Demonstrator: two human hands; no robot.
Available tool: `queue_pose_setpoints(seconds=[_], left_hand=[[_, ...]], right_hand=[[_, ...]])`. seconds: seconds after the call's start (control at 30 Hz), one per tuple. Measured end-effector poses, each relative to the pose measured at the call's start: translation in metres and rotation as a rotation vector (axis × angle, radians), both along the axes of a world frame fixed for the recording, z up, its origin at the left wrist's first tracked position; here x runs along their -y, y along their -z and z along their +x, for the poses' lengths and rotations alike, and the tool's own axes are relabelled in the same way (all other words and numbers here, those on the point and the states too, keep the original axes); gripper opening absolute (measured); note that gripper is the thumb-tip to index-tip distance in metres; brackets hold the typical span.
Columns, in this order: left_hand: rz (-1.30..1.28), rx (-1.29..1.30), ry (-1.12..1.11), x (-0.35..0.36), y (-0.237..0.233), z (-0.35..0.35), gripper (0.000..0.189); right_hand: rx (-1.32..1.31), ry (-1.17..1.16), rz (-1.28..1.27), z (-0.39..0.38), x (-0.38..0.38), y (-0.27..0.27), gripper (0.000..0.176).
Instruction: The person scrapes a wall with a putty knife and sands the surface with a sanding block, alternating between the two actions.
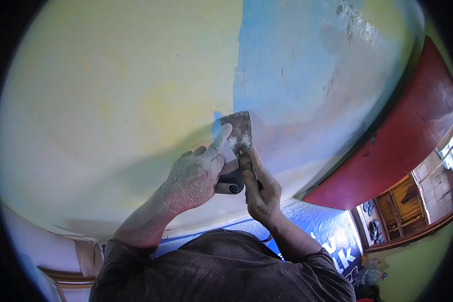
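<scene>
My right hand [262, 194] is closed round the dark handle of a putty knife [240, 132], its blade pointing up at the wall. White dust marks the metal blade. My left hand [194, 176], coated in pale dust, lays its index finger on the blade's left side. Its other fingers are curled round a rolled dark sheet [228, 187], which looks like sandpaper; part of the roll is hidden. Behind the blade is the painted wall [156, 65], pale yellow on the left and blue on the right, with a small blue patch near my left fingertip.
A red panel [387, 136] borders the wall on the right, beside a window opening [418, 191] with a wooden frame. Blue printed sheeting [332, 236] lies below. Plastic bottles [371, 276] stand at lower right. Wooden furniture [68, 277] shows at lower left.
</scene>
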State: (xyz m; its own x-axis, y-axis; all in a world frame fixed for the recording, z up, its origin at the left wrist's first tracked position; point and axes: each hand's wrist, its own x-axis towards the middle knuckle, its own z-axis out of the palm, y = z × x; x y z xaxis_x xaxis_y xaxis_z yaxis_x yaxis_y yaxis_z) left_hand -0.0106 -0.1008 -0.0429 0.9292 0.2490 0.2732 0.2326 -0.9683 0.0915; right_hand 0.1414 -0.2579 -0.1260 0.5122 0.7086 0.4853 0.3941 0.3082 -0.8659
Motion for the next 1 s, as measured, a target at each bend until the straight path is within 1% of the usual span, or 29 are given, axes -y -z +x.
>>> queue_pose_setpoints(seconds=[0.1,0.2,0.3,0.4,0.5,0.57,0.7,0.8,0.9,1.0], left_hand=[[-0.038,-0.022,0.004,0.005,-0.006,0.001,0.040],[0.013,0.036,0.036,0.003,-0.002,0.002,0.043],[0.045,-0.024,0.039,0.001,-0.005,0.003,0.040],[-0.036,-0.017,0.009,0.005,-0.004,0.006,0.040],[0.052,0.046,0.037,-0.002,0.011,0.006,0.038],[0.047,0.026,0.020,0.000,0.004,0.008,0.035],[-0.028,0.011,0.019,0.008,-0.004,0.008,0.028],[0.095,0.108,0.049,0.001,0.009,0.008,0.029],[0.012,0.070,0.008,0.008,-0.003,0.010,0.030],[-0.011,0.045,0.008,0.008,-0.005,0.010,0.030]], right_hand=[[-0.024,-0.008,0.029,0.004,0.002,0.008,0.058],[-0.051,-0.008,0.034,0.004,0.001,0.010,0.058],[-0.065,-0.004,0.037,0.004,0.000,0.010,0.058],[-0.072,-0.004,0.036,0.007,0.004,0.015,0.058],[-0.149,-0.010,-0.056,0.008,0.001,0.011,0.057],[-0.156,-0.008,-0.049,0.009,0.002,0.012,0.057],[-0.106,-0.021,0.090,0.013,-0.002,0.021,0.057],[-0.063,-0.007,0.090,0.016,-0.005,0.018,0.058],[-0.059,-0.002,0.082,0.015,0.000,0.012,0.058],[-0.017,-0.011,0.105,0.017,0.001,0.012,0.059]])
